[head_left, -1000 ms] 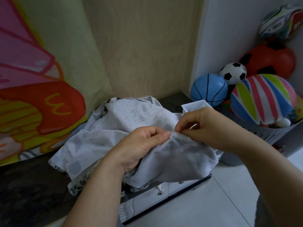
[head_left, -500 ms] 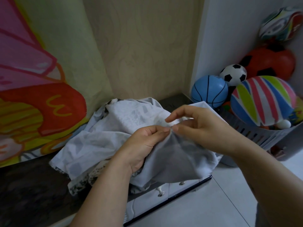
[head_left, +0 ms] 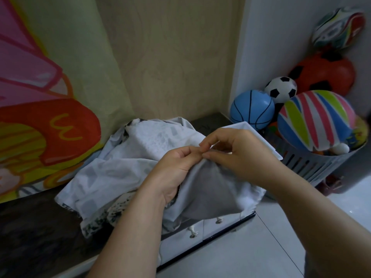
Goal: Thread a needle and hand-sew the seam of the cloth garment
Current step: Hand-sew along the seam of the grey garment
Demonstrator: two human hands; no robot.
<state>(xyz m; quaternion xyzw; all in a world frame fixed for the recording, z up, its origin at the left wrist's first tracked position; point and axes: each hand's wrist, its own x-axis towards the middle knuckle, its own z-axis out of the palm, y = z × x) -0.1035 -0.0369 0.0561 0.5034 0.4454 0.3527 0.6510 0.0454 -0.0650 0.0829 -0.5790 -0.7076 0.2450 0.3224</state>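
we see a beige wood-grain wall (head_left: 170,57), a white wall (head_left: 271,37) at right, pale floor tiles (head_left: 251,257), a dark surface (head_left: 30,227); dim light.

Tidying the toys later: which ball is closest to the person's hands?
The blue ball with black basketball lines, just beyond the right hand. The black-and-white ball, striped ball, red ball and multicoloured top ball sit farther right.
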